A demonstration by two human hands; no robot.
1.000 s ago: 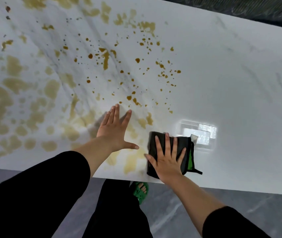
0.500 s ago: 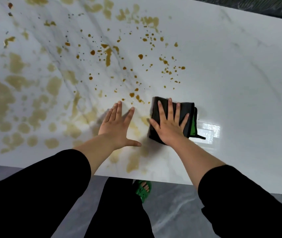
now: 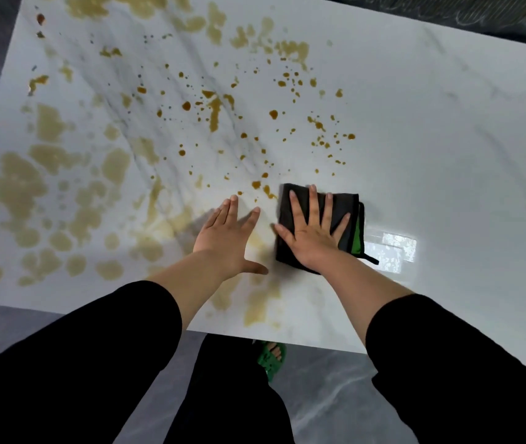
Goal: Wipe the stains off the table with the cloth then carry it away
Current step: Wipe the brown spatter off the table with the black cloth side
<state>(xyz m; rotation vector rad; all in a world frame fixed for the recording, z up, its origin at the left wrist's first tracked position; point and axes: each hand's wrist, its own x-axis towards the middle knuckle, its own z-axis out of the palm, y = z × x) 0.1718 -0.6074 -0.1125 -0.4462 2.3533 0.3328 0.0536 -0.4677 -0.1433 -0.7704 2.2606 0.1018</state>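
Note:
A folded dark grey cloth [image 3: 348, 213] with a green inner layer lies flat on the white marble table [image 3: 447, 155]. My right hand [image 3: 312, 232] presses on it with fingers spread and straight. My left hand [image 3: 226, 238] rests flat on the table just left of the cloth, fingers straight. Brown stains [image 3: 213, 110] are spattered as drops beyond both hands, and pale yellowish smears [image 3: 18, 184] cover the left half of the table. One smear [image 3: 258, 302] lies by the near edge, below the hands.
The table's near edge runs across the lower part of the view, with grey floor [image 3: 328, 389] below it. My foot in a green sandal [image 3: 271, 357] stands under the edge. A bright reflection [image 3: 392, 251] sits right of the cloth.
My right hand has pushed the cloth away from the near edge, up toward the brown drops. The left hand has stayed flat in about the same place.

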